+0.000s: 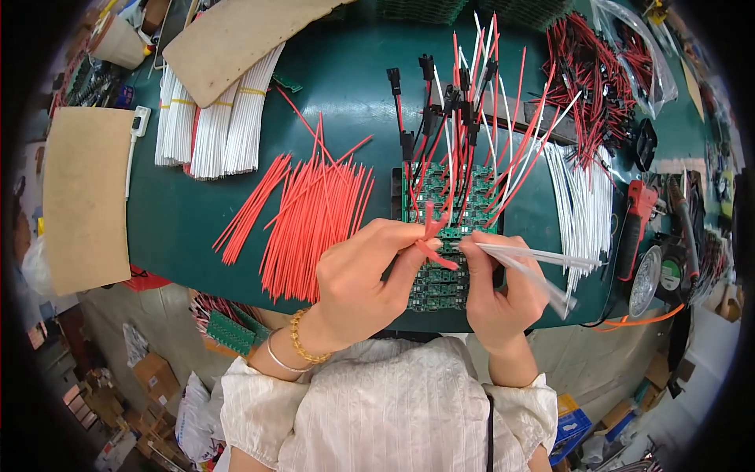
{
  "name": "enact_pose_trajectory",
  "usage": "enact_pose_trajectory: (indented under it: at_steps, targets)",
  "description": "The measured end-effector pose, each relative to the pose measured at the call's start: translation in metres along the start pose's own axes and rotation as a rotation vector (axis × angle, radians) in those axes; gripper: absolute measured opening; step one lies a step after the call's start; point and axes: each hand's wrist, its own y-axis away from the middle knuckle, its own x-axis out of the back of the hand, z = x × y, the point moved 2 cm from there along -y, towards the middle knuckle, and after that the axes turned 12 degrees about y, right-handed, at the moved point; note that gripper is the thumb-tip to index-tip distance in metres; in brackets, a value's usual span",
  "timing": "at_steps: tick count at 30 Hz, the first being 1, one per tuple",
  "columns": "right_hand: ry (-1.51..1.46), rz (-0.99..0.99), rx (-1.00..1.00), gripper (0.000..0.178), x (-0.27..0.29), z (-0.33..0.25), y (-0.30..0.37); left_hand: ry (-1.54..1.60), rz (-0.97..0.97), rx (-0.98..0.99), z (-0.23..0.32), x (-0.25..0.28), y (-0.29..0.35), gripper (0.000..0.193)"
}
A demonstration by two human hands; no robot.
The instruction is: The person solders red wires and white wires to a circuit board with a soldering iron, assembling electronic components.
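Observation:
My left hand [366, 271] pinches a few short red wires [430, 224] between thumb and fingertips; they look smeared by motion. Close beside it, my right hand [503, 295] is closed on several white wires [535, 256], whose long ends stick out to the right. Both hands hover over a block of green circuit boards [439, 299] in front of me. From the boards' far part rise red, white and black wires [456, 126], some ending in black plug connectors [425, 67]. Left of the boards lies a loose pile of red wires [314, 228].
White wires [580, 204] are spread on the right, below a heap of red and black cables [586, 86]. A red-and-black hand tool [637, 220] and a soldering iron [683, 216] stand at the right edge. Brown boards [86, 197] and banded white wire bundles [240, 134] lie left.

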Motion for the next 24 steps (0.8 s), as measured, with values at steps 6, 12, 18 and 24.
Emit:
enact_pose_trajectory:
  at_steps: [6,12,18,24]
  targets:
    - [-0.012,-0.003,-0.010,0.019,0.000,0.000,0.001,-0.045,0.000,-0.034,-0.002,0.000,0.005,0.020]
    - [-0.013,0.000,-0.003,0.019,-0.001,0.001,0.000,-0.071,-0.016,-0.057,0.002,0.001,0.003,0.020]
    - [-0.028,0.005,0.005,0.022,-0.004,0.002,0.003,-0.061,-0.018,-0.066,0.002,-0.001,0.003,0.020]
    - [0.036,0.011,0.097,0.024,-0.006,0.005,0.001,-0.056,-0.058,0.001,0.007,-0.006,-0.006,0.018]
